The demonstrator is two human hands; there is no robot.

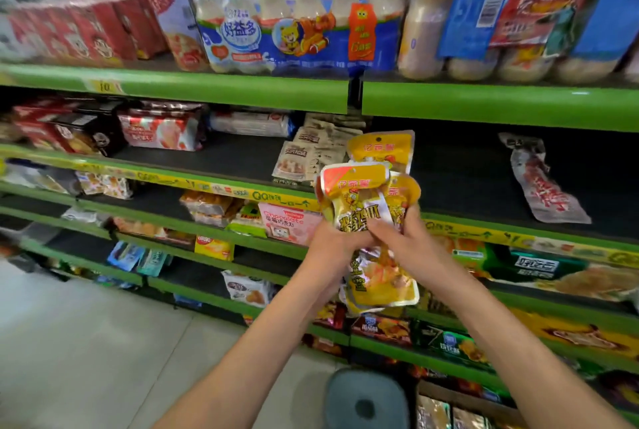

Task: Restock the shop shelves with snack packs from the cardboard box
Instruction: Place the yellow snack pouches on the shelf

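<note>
1. The cardboard box sits at the bottom edge, beside a grey stool.
2. Left hand and right hand both grip a fanned bunch of snack packs around the middle (tops above the fingers, bottoms hanging below).
3. The packs are shiny yellow pouches with orange-red tops.
4. Behind them runs the front edge of the green shelf.

yellow snack packs, bunched, upright, before shelf
</note>
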